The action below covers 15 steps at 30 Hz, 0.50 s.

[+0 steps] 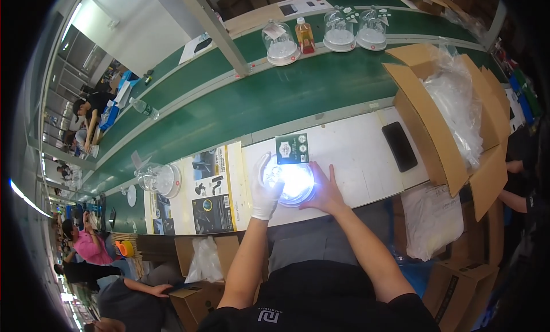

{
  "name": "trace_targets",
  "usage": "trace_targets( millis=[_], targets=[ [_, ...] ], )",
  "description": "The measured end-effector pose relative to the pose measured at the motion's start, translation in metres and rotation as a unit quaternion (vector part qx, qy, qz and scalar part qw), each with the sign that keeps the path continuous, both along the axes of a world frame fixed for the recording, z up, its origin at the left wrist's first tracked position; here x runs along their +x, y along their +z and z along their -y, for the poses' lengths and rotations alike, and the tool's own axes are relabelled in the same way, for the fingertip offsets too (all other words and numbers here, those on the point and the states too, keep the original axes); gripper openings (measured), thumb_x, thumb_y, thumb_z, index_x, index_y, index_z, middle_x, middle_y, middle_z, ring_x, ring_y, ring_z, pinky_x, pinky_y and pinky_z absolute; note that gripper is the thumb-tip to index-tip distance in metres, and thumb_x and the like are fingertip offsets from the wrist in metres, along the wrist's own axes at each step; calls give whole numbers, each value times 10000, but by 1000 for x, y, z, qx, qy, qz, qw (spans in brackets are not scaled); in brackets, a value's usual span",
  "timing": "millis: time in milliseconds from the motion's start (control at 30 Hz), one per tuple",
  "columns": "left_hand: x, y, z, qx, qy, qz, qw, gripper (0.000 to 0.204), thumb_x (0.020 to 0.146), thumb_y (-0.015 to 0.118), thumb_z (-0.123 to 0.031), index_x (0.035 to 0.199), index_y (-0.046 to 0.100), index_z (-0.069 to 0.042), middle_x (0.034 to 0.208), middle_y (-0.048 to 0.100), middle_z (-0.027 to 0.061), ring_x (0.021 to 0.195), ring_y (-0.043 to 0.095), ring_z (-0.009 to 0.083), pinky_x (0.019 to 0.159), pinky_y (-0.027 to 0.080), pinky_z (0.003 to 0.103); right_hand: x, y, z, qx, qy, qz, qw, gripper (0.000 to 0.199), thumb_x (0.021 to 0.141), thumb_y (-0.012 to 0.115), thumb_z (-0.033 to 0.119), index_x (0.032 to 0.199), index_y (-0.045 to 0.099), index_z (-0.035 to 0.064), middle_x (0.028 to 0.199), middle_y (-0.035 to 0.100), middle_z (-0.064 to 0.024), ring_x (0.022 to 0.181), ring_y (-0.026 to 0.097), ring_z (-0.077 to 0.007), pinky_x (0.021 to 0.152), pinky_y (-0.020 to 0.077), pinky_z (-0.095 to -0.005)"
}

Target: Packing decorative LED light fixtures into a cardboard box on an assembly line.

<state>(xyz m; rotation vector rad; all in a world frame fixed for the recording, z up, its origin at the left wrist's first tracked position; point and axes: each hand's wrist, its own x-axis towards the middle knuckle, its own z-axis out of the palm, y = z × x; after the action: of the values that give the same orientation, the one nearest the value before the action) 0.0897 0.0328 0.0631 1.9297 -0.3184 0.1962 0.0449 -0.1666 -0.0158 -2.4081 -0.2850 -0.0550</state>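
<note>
Clamping the lit dome (295, 181) from opposite sides with gloved left hand (265, 191) and bare right hand (326, 193), near the white worktop (356, 160)'s front edge. Best to press lightly, share the weight evenly, turn slowly, and avoid bending the green card (291, 149).

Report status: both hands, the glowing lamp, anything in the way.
Gloved left hand, bare right hand flanking glowing lamp; glare hides grip. Green card overlaps far edge in view.

Black short-sleeved shirt (338, 295), 1 white chest marking (268, 316); left hand (266, 190) in white glove (262, 209).
</note>
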Motion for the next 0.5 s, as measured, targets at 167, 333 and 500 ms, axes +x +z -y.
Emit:
trace_targets(
  millis=[167, 333, 500],
  targets=[
    [-16, -67, -33, -284, 15, -144, 948, 710, 1008, 455, -540, 1485, 381, -19, 1456, 471, 125, 1318, 472, 244, 1148, 334, 370, 0, 8, -6, 17, 12, -18, 1000, 1400, 511, 872, 620, 1527, 173, -42, 1557, 340, -204, 1494, 249, -258, 1215, -23, -578],
    [13, 26, -3, 54, -105, -21, 993, 685, 870, 678, -386, 1393, 470, 5, 1387, 535, 171, 1300, 503, 294, 1109, 372, 396, -1, -8, 2, -13, -7, -8, 1000, 1427, 508, 881, 595, 1515, 117, -68, 1553, 341, -220, 1484, 276, -285, 1211, 2, -577],
    [58, 73, 6, 208, -262, -29, 942, 595, 734, 768, -282, 1240, 606, -14, 1188, 642, 185, 1108, 621, 340, 974, 480, 388, 4, -8, -2, -24, 6, -39, 999, 1376, 520, 872, 604, 1490, 164, -67, 1526, 370, -223, 1459, 321, -299, 1213, 21, -575]
  ],
)
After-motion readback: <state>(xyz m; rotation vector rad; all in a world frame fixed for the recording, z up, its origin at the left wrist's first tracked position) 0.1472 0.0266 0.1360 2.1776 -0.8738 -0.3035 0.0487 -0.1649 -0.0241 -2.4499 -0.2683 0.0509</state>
